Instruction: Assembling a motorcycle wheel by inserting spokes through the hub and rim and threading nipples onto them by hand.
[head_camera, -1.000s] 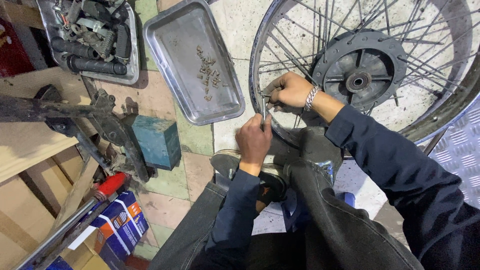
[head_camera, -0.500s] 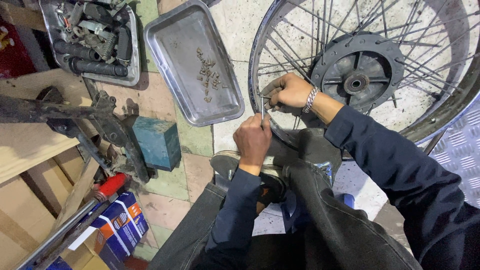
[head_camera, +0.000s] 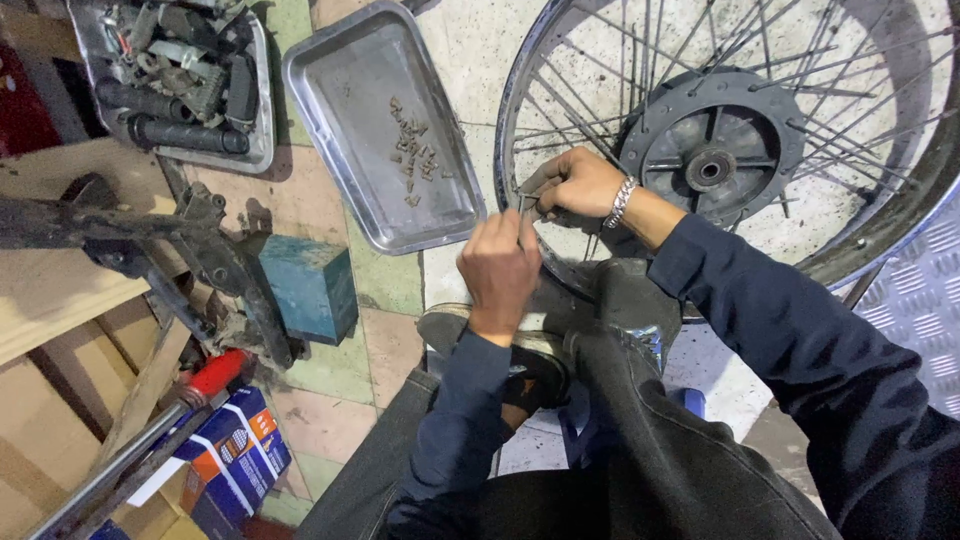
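— What are the hands doing?

— Both are at the near rim of the large spoked metal wheel (head_camera: 740, 140), which lies against the tiled floor (head_camera: 380, 290). The left hand (head_camera: 500, 265) is closed around a small thin metal tool (head_camera: 527, 208), its tip at the rim. The right hand (head_camera: 578, 183), with a silver chain bracelet (head_camera: 621, 202) at the wrist, is curled, fingers pinched on the wheel's rim and spoke end just beside that tool.

— And around them?

— Just left of the wheel lies a shallow rectangular steel tray (head_camera: 385, 130) holding a small scatter of little rusty pieces (head_camera: 412, 150). Farther left, a second steel tray (head_camera: 180, 80) is heaped with dark greasy engine parts. A teal block (head_camera: 305, 285) sits near the person's knee, beside a black metal frame (head_camera: 200, 260).
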